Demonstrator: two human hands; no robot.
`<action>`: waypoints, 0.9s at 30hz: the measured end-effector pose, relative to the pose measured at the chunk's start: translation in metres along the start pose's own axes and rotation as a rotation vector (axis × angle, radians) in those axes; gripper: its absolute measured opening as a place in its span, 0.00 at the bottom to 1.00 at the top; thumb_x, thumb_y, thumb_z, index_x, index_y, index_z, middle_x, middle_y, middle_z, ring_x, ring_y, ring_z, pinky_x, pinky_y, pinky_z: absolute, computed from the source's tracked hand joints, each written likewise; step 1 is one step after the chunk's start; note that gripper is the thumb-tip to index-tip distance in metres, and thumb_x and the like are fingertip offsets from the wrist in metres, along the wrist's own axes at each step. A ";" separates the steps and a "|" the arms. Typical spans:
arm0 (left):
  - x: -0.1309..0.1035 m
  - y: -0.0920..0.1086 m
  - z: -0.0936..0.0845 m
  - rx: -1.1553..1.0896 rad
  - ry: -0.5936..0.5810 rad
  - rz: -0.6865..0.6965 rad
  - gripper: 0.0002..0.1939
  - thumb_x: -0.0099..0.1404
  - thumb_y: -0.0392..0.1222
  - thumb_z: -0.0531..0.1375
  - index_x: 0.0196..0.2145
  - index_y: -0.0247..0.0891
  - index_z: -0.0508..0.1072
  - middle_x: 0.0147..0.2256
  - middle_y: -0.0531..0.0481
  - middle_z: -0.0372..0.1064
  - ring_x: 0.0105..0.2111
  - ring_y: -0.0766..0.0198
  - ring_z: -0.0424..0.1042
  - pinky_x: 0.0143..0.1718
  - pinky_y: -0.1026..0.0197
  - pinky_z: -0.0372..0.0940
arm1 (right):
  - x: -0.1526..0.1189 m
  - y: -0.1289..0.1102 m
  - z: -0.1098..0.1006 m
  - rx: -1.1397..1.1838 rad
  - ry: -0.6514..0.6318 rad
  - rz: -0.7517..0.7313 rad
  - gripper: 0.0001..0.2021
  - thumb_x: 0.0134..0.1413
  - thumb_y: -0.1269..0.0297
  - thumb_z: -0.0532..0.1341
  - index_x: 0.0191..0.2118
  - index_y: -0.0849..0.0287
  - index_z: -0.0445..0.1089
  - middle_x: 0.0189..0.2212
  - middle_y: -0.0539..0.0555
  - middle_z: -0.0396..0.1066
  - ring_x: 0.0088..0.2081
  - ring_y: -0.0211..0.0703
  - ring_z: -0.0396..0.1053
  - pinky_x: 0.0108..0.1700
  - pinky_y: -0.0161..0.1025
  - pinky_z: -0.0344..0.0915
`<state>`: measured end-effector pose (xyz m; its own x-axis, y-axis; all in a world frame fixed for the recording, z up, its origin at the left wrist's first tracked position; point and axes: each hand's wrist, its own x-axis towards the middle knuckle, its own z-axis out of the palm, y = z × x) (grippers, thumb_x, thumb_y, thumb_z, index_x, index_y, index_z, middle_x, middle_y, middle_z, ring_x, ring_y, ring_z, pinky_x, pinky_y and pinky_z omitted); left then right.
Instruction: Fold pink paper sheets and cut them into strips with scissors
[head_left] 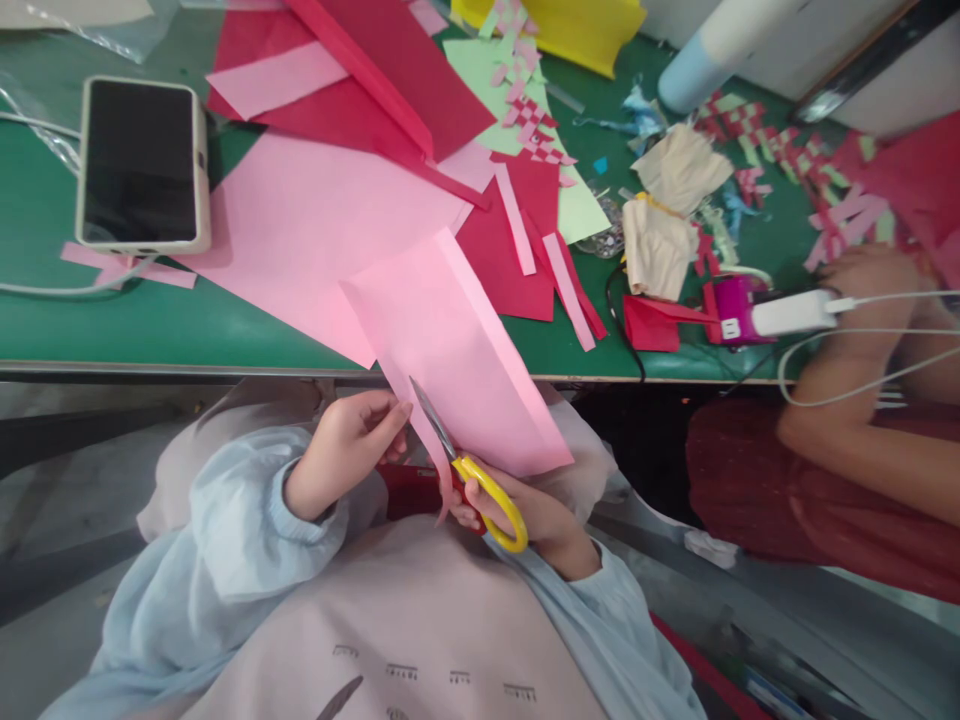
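My left hand (356, 440) pinches the left edge of a pink paper sheet (465, 340) between thumb and fingers. The sheet tilts over the table's front edge, with a fold line along its right side. In my right hand (525, 505) is a pair of scissors (491, 500) with yellow and red handles. Their blades lie on the sheet and point up and left, close to my left fingertips. A narrow strip (444, 480), partly cut from the sheet's left edge, curls down beside the scissors. Some right-hand fingers are hidden behind the handles and paper.
The green table (45, 335) bears a phone (139, 165) with a cable, red paper (420, 80), a larger pink sheet (300, 220) and pink strips (568, 290). Woven paper chains (780, 140) lie at right. Another person's forearm (862, 370) rests at the table's right edge, near white cables.
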<state>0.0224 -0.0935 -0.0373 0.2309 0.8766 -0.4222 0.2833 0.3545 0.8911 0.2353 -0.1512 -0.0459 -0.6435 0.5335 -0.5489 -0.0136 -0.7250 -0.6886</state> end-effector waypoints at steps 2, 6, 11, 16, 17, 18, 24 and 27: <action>0.000 0.000 0.000 0.001 0.001 0.002 0.17 0.65 0.48 0.55 0.22 0.37 0.66 0.17 0.54 0.67 0.17 0.71 0.66 0.19 0.70 0.62 | 0.001 0.003 -0.004 0.003 -0.024 0.006 0.17 0.62 0.47 0.52 0.31 0.54 0.52 0.23 0.45 0.52 0.24 0.35 0.51 0.29 0.39 0.51; 0.001 0.000 0.000 0.000 -0.001 0.017 0.18 0.65 0.49 0.56 0.22 0.37 0.66 0.17 0.54 0.67 0.17 0.71 0.66 0.19 0.70 0.62 | 0.005 0.005 -0.011 0.000 -0.087 0.038 0.15 0.63 0.49 0.52 0.32 0.54 0.55 0.23 0.45 0.53 0.23 0.36 0.51 0.29 0.40 0.51; 0.001 0.001 0.000 0.001 -0.001 0.016 0.18 0.65 0.47 0.55 0.21 0.37 0.65 0.17 0.54 0.66 0.16 0.71 0.65 0.19 0.70 0.62 | 0.005 0.003 -0.010 -0.004 -0.049 0.048 0.17 0.63 0.46 0.51 0.31 0.55 0.56 0.22 0.46 0.54 0.23 0.36 0.52 0.28 0.40 0.51; 0.000 0.002 -0.001 0.000 -0.007 0.009 0.18 0.66 0.47 0.55 0.21 0.37 0.65 0.17 0.54 0.66 0.16 0.72 0.66 0.19 0.71 0.62 | 0.007 0.012 -0.013 0.080 -0.038 0.072 0.21 0.62 0.41 0.48 0.31 0.55 0.56 0.21 0.45 0.55 0.21 0.35 0.50 0.26 0.39 0.51; 0.000 0.002 -0.001 0.000 -0.011 0.009 0.18 0.66 0.47 0.55 0.21 0.37 0.65 0.17 0.54 0.66 0.16 0.72 0.66 0.19 0.71 0.62 | 0.007 0.012 -0.014 0.071 -0.039 0.080 0.21 0.62 0.41 0.47 0.31 0.54 0.56 0.21 0.45 0.55 0.21 0.35 0.51 0.26 0.39 0.51; 0.000 0.003 -0.001 -0.001 -0.011 0.008 0.18 0.66 0.47 0.55 0.20 0.37 0.65 0.17 0.54 0.66 0.16 0.72 0.66 0.19 0.71 0.62 | 0.007 0.012 -0.015 0.059 -0.041 0.090 0.22 0.62 0.40 0.46 0.31 0.54 0.56 0.20 0.45 0.55 0.21 0.35 0.51 0.26 0.39 0.51; 0.000 0.003 0.000 -0.041 -0.076 -0.006 0.21 0.66 0.51 0.55 0.20 0.37 0.65 0.16 0.54 0.66 0.16 0.71 0.66 0.19 0.70 0.62 | 0.006 0.000 -0.011 -0.054 -0.088 0.000 0.19 0.63 0.44 0.48 0.32 0.54 0.54 0.23 0.46 0.55 0.23 0.36 0.53 0.28 0.40 0.53; 0.000 0.002 0.000 -0.077 -0.125 -0.017 0.21 0.66 0.52 0.56 0.20 0.37 0.66 0.17 0.54 0.66 0.17 0.71 0.66 0.19 0.70 0.63 | 0.005 -0.005 -0.008 -0.142 -0.104 -0.070 0.17 0.63 0.45 0.50 0.34 0.55 0.56 0.25 0.46 0.54 0.24 0.36 0.52 0.29 0.41 0.52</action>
<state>0.0230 -0.0927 -0.0359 0.3421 0.8249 -0.4501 0.2167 0.3968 0.8920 0.2381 -0.1410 -0.0492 -0.7208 0.5271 -0.4501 0.0424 -0.6147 -0.7876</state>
